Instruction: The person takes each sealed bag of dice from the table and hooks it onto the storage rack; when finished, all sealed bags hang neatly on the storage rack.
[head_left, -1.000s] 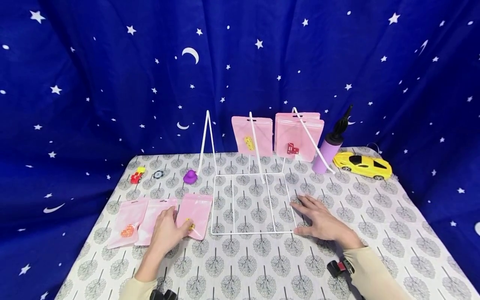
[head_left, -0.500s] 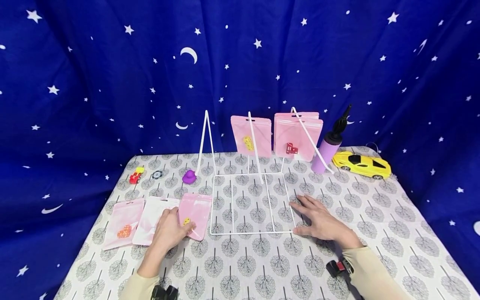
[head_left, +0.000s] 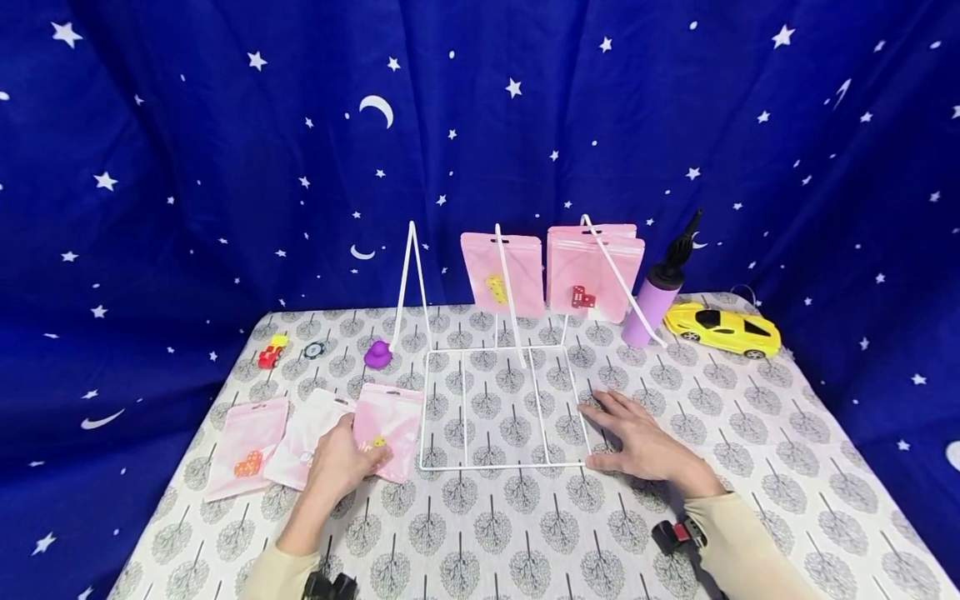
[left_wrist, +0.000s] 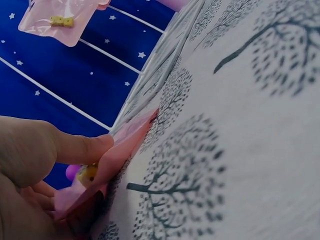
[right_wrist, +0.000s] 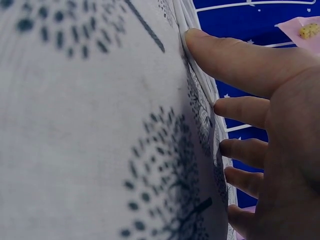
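Note:
My left hand [head_left: 341, 462] pinches the left edge of a pink zip bag [head_left: 395, 407], which holds a small yellow dotted piece [head_left: 377, 442]. In the left wrist view the thumb [left_wrist: 82, 148] presses on the bag's face, while the other fingers are partly hidden behind it. Partly under that hand lies a paler zip bag [head_left: 303, 437], turned at an angle. Further left is a pink zip bag with an orange dotted piece [head_left: 248, 463]. With fingers spread, my right hand [head_left: 637, 440] rests at the right front corner of the white wire rack [head_left: 495, 467].
Pink zip bags hang on the rack's arms, one with a yellow piece [head_left: 496, 289], another with red dice [head_left: 582, 297]. A purple duck [head_left: 378, 354], a small red-yellow toy [head_left: 273, 352], a purple pump [head_left: 649, 310] and a yellow toy car [head_left: 722, 330] stand towards the back.
The paler middle bag has shifted and turned under my left hand. The held bag's left edge has tilted slightly. My right hand stays at the rack.

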